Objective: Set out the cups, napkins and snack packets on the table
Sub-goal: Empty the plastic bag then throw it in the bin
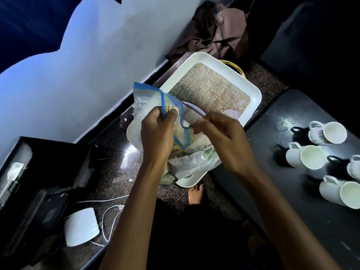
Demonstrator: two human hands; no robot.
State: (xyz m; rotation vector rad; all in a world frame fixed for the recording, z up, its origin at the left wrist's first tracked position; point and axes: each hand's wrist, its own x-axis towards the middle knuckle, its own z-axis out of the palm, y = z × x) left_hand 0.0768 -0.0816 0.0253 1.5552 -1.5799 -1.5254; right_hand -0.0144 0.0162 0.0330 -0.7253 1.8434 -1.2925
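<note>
Step in hand: opening the zip bag [155,102] to get at the snack packets [187,159]; the cups [319,152] look already dealt with, so this is judged the middle of the task
Left hand [155,131]: closed in a pinch on the near lip of the zip bag by its blue seal strip; thumb and forefinger pressed together on the plastic
Right hand [220,129]: fingers curled in, pinching the other lip of the same bag; the two hands sit close, drawing the mouth apart
Zip bag: clear plastic, held up over the white tray [251,90]; its lower end sags onto the tray's near part
Snack packets: seen through the plastic at the bottom of the bag, crumpled together; how many I cannot tell
Cups: four white ones with handles, grouped on the dark bench [272,123] to the right, well apart from the bag
Napkins: none that I can make out
Next move calls for: the seal fully parted; one hand keeping the mouth open while the other reaches in; then a carry across to the bench beside the cups
</note>
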